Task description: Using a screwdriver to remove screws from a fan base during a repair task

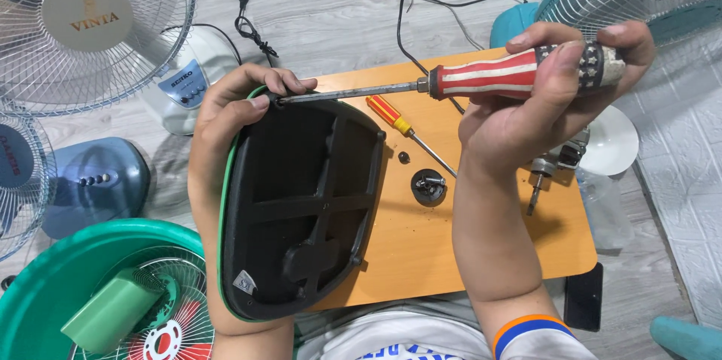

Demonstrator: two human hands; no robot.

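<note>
Fans (83, 29) crowding table's (421, 255) left

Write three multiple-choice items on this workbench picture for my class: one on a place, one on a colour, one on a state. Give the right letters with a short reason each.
1. Where does the small screwdriver lie?
A. on the wooden board
B. in the green basin
C. on a fan grille

2. What colour is the small screwdriver's handle?
A. blue
B. red and yellow
C. black

3. How is the big screwdriver held?
A. lying loose on the board
B. gripped in the right hand, tip at the black fan base
C. hanging from a cord

Answers: 1 A, it rests on the board beside the base. 2 B, its handle is striped red and yellow. 3 B, the right hand grips its handle while the left hand steadies the base.
</note>
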